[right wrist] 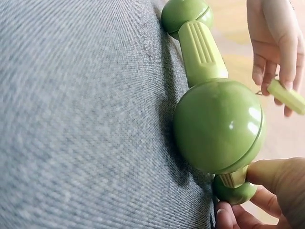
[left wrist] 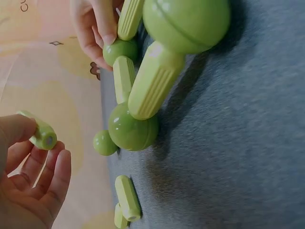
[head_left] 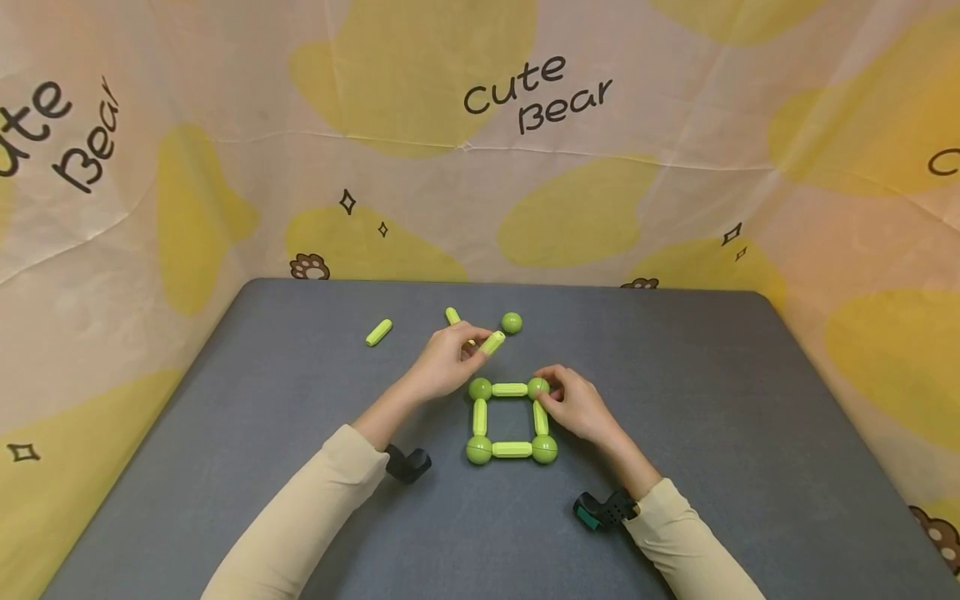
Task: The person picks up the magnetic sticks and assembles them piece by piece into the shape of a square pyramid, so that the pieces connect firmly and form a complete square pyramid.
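Observation:
Between thumb and fingertips, my left hand [head_left: 442, 362] pinches a light green ribbed rod [head_left: 492, 342], held up beyond the far edge of a square frame [head_left: 512, 450]. In the left wrist view a small grey spot shows on the end of that rod [left wrist: 45, 136]. Darker green balls form the frame's corners and light green rods its sides; it lies flat on the table. My right hand [head_left: 581, 406] grips its far right corner ball [head_left: 537, 387], thumb on the near side. The right wrist view shows this thumb and fingers [right wrist: 267, 172] around the ball.
A loose green ball [head_left: 512, 323] lies beyond the frame. One loose rod [head_left: 452, 316] is partly hidden behind my left hand, and another rod [head_left: 379, 332] lies farther left. The grey table [head_left: 712, 375] meets a yellow-patterned cloth backdrop [head_left: 570, 217] at its back edge.

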`<state>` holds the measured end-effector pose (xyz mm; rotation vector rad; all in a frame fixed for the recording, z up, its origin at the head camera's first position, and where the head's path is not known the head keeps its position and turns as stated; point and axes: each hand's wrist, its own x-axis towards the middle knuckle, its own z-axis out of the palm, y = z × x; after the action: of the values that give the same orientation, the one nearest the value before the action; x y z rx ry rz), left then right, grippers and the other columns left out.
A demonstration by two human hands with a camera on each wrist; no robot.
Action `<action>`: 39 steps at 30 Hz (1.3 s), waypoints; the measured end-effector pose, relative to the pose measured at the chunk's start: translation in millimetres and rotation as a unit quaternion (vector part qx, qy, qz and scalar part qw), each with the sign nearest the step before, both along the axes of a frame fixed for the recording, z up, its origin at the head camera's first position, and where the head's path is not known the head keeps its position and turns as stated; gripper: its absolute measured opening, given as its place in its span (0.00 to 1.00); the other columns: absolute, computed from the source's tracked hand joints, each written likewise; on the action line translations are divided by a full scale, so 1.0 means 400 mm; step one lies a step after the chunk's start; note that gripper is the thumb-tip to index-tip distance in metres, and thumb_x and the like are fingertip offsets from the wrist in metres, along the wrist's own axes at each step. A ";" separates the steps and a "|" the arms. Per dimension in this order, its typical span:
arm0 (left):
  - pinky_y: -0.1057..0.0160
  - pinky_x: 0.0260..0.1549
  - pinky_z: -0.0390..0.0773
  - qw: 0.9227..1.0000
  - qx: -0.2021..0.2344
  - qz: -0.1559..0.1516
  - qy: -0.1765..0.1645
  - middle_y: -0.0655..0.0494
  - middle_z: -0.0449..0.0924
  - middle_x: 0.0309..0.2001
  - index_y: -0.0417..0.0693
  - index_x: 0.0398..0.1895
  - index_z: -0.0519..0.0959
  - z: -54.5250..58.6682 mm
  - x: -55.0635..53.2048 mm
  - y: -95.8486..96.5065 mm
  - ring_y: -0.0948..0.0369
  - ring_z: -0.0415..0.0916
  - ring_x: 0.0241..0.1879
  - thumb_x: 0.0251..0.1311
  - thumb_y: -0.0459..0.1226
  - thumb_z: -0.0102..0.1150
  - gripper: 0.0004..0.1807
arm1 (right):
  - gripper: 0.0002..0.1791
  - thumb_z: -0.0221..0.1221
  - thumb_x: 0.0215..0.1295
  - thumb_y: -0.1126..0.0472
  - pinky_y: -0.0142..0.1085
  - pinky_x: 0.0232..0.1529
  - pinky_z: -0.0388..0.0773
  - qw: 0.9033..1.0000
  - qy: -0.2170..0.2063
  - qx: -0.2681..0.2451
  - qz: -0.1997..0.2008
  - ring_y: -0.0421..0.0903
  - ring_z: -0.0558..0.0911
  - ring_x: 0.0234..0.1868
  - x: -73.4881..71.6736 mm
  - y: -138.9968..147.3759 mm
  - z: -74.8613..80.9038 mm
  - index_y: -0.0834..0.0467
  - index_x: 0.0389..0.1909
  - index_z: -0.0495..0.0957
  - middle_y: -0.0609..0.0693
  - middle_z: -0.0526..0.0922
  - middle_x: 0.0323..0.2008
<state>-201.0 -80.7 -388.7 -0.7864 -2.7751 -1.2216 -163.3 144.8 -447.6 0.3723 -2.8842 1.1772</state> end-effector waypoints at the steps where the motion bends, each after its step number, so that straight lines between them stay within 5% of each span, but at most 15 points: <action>1: 0.64 0.37 0.77 1.000 0.007 -0.002 0.001 0.52 0.78 0.40 0.43 0.49 0.78 -0.003 0.006 -0.004 0.59 0.77 0.36 0.59 0.33 0.56 0.15 | 0.15 0.60 0.59 0.61 0.34 0.29 0.73 1.000 0.000 0.001 0.000 0.42 0.77 0.31 0.000 0.000 0.000 0.59 0.47 0.76 0.54 0.79 0.39; 12: 0.69 0.34 0.77 0.998 0.054 -0.019 -0.031 0.53 0.81 0.38 0.44 0.45 0.79 -0.020 0.064 -0.029 0.63 0.78 0.34 0.53 0.32 0.61 0.14 | 0.16 0.61 0.58 0.61 0.34 0.30 0.72 1.000 0.006 0.007 -0.007 0.42 0.76 0.31 0.002 0.001 -0.003 0.58 0.47 0.76 0.54 0.79 0.40; 25: 0.69 0.33 0.78 0.997 0.044 -0.037 -0.051 0.55 0.80 0.34 0.45 0.41 0.77 -0.030 0.121 -0.045 0.64 0.79 0.34 0.51 0.32 0.64 0.13 | 0.15 0.61 0.58 0.61 0.33 0.29 0.71 1.000 0.001 0.001 -0.008 0.41 0.75 0.30 0.002 -0.001 -0.005 0.58 0.47 0.76 0.53 0.79 0.39; 39: 0.70 0.29 0.78 0.994 0.059 -0.075 -0.061 0.58 0.80 0.28 0.47 0.35 0.78 -0.073 0.160 -0.055 0.69 0.77 0.29 0.47 0.30 0.66 0.11 | 0.16 0.61 0.58 0.61 0.34 0.30 0.72 1.000 0.006 0.007 -0.008 0.42 0.76 0.31 0.000 -0.002 -0.006 0.59 0.47 0.76 0.53 0.79 0.39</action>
<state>-136.9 -102.8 -418.1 -0.9575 -2.7479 -1.4911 -163.3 144.0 -450.2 0.3562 -2.8802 1.1498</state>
